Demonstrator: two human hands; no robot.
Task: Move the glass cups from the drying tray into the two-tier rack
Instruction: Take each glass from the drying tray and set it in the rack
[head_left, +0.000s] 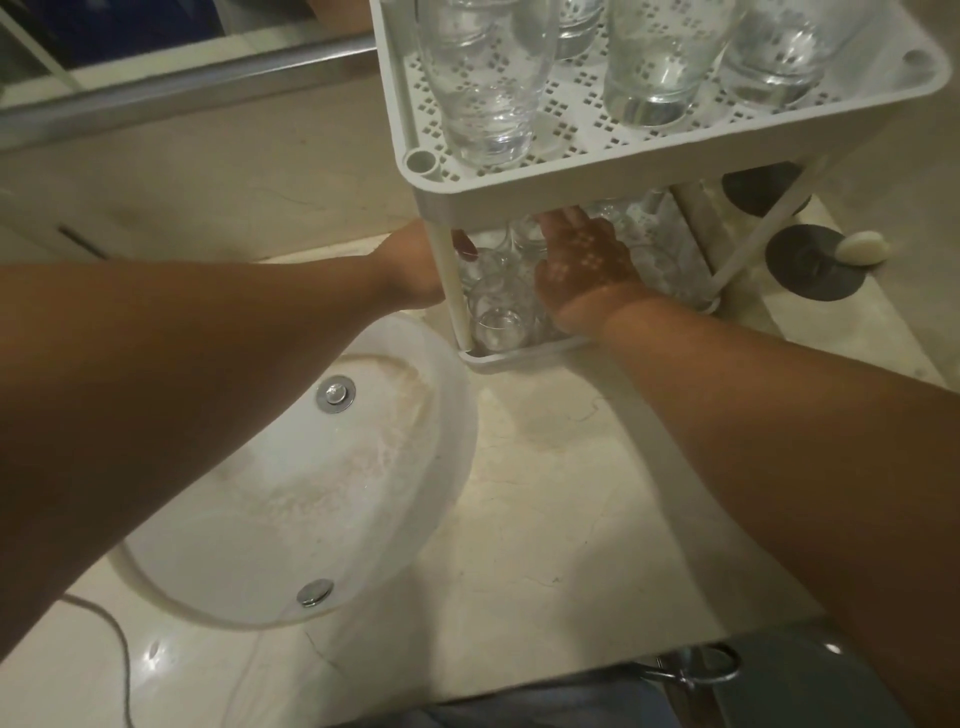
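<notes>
A white two-tier rack (519, 200) stood on a pale marble counter (545, 519), to the right of a white oval sink (311, 467). On its upper tier, several glass cups (480, 88) were set upside down. More glass cups were crowded on the lower tier (519, 358). Both hands were reached into the lower tier. The right hand (584, 270) was laid among the cups with its back turned up; whether its fingers were closed on a cup could not be told. The left hand (415, 265) was held at the rack's near-left post (451, 280), its fingers hidden behind the post, so its grasp could not be told. Two dark round discs (810, 270) lay on the counter at the far right.
</notes>
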